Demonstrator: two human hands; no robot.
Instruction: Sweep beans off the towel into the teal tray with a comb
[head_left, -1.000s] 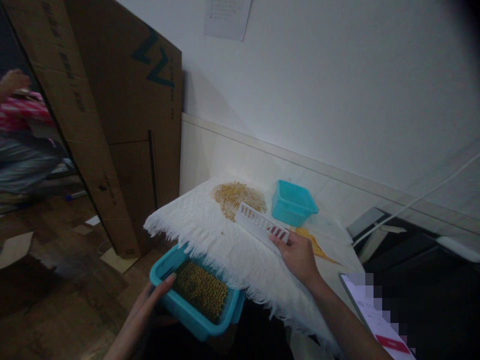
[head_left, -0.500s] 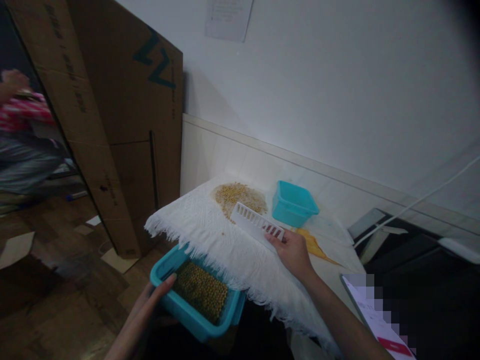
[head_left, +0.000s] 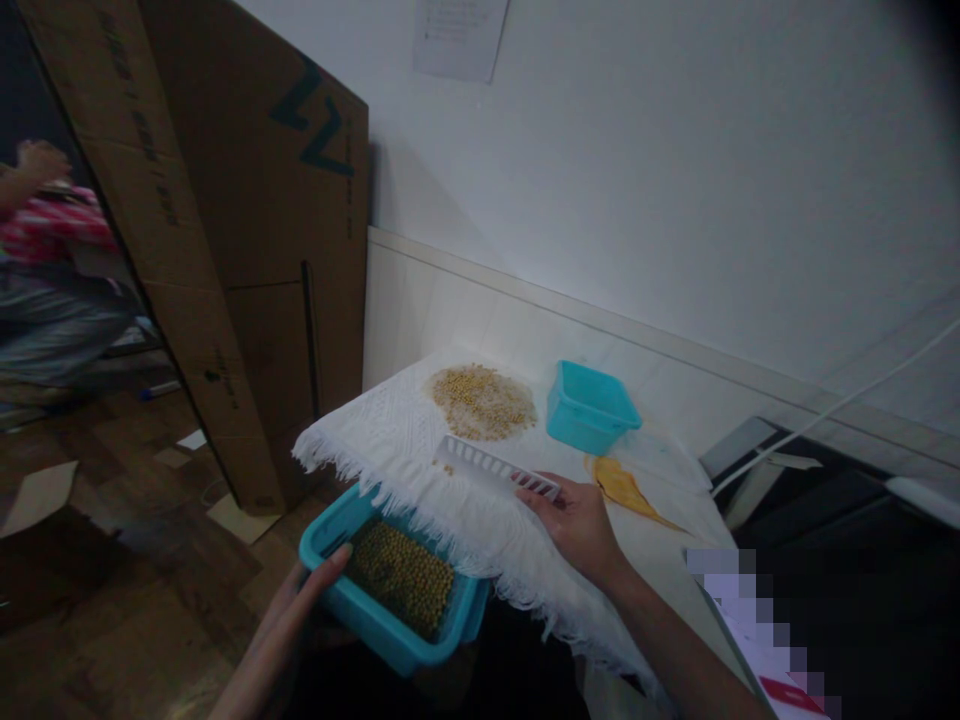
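My left hand is closed on the left rim of a turquoise plastic tub, thumb over the edge. Inside lie many yellowish soybeans. The tub is held just below the fringed edge of a white cloth on the table. My right hand grips one end of a white slotted plastic strip, its long side down at the cloth. A few loose beans lie by the strip's far end. Behind it spreads a pile of soybeans on a damp-looking patch.
A second turquoise tub stands at the back of the table, with an orange-yellow flat item in front. A large cardboard box rises on the left. A phone-like screen is at lower right. Another person sits far left.
My right hand has drawn the slotted strip away from the bean pile, toward the cloth's fringed edge, with a few beans beside it. The held tub has hardly moved.
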